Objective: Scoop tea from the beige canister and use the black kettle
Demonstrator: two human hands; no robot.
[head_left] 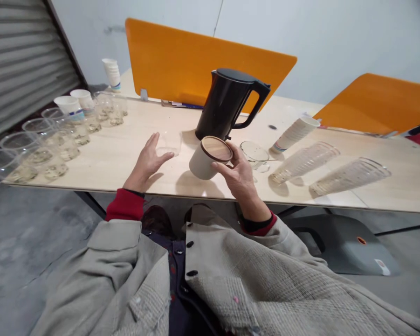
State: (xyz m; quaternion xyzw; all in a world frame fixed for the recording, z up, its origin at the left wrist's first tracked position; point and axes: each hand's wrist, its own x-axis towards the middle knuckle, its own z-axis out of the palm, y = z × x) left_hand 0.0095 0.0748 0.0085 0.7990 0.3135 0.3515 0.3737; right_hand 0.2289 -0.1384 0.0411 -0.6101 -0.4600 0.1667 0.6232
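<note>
My right hand (238, 173) grips a cream canister (204, 161) with a brown wooden lid (216, 148), holding it tilted just above the wooden table (126, 154). My left hand (147, 161) is open, fingers stretched toward a clear plastic cup (168, 143) standing just beyond the fingertips. A black electric kettle (229, 105) stands behind the canister, handle to the right.
Several clear plastic cups (45, 149) with something at the bottom line the table's left end, with paper cups (72, 105) among them. A paper cup stack (293, 134) and two clear cup stacks (306, 161) lie at right. A clear lid (254, 153) rests near the kettle. Orange dividers (182, 60) stand behind.
</note>
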